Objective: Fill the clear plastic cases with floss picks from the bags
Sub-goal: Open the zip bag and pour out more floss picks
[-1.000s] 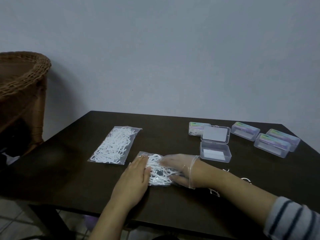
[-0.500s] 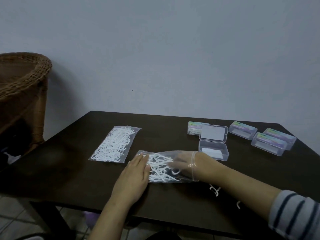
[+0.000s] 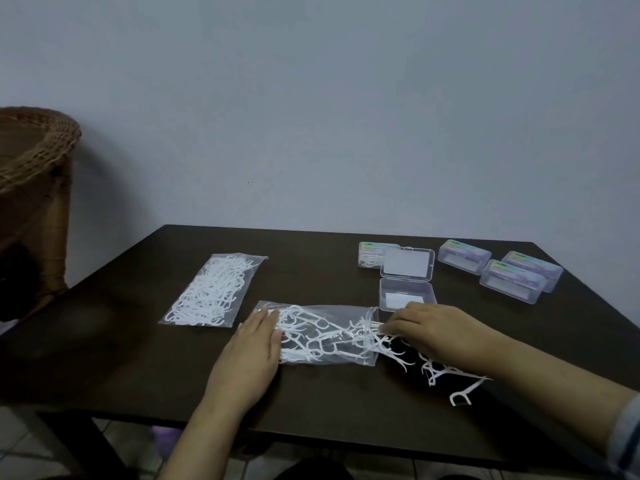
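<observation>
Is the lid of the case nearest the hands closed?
No, the nearest clear case lies open, its lid flipped back flat on the table.

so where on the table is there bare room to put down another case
Bare patches: the far middle between the full bag and the open case; the left front corner of the table, beside the left hand. Crowded: the far right with its closed cases, and under the right hand, where loose picks spill from the opened bag.
</observation>
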